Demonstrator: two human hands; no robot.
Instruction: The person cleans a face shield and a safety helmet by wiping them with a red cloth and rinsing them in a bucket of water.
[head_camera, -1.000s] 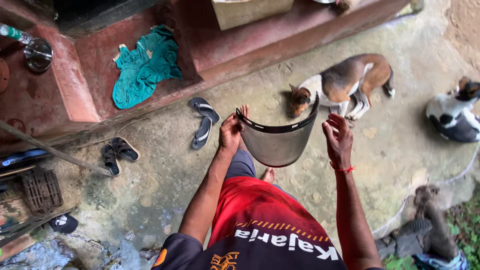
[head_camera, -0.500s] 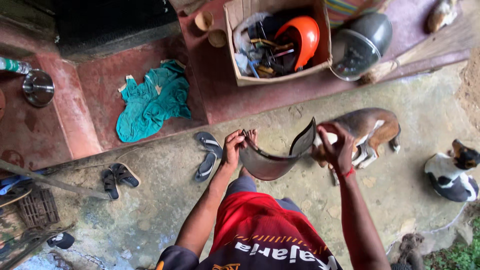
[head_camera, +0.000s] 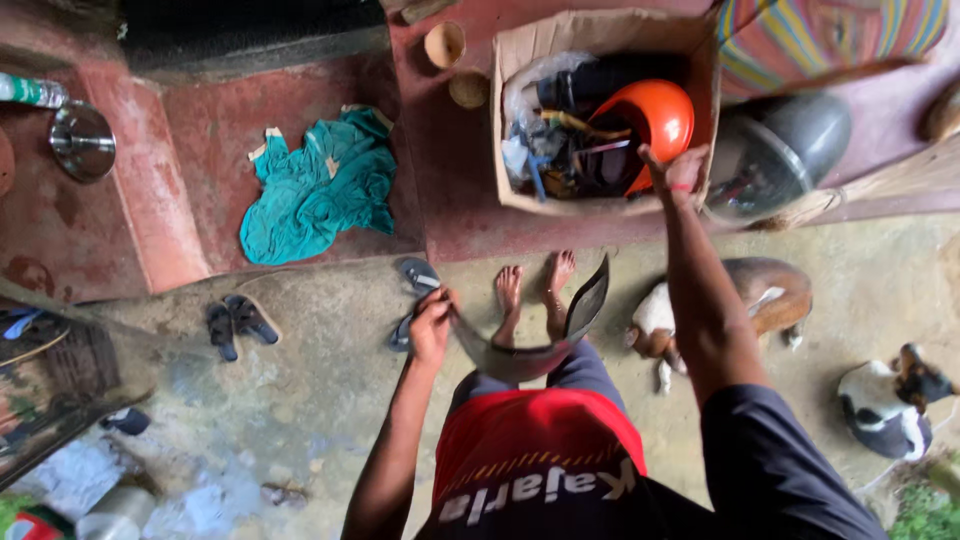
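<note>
Curved dark visor is pinched at one end by the left hand, held low above the feet. Right hand, fingers spread, is stretched to the orange helmet in the cardboard box. Judged step: fetching helmet; a firm one-handed grasp is needed.

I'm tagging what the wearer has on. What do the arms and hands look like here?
Both hands are bare, no gloves. The right hand has a thin red thread around its wrist, and a dark short sleeve covers that upper arm. The left hand and forearm are bare, with no band or watch visible.
</note>
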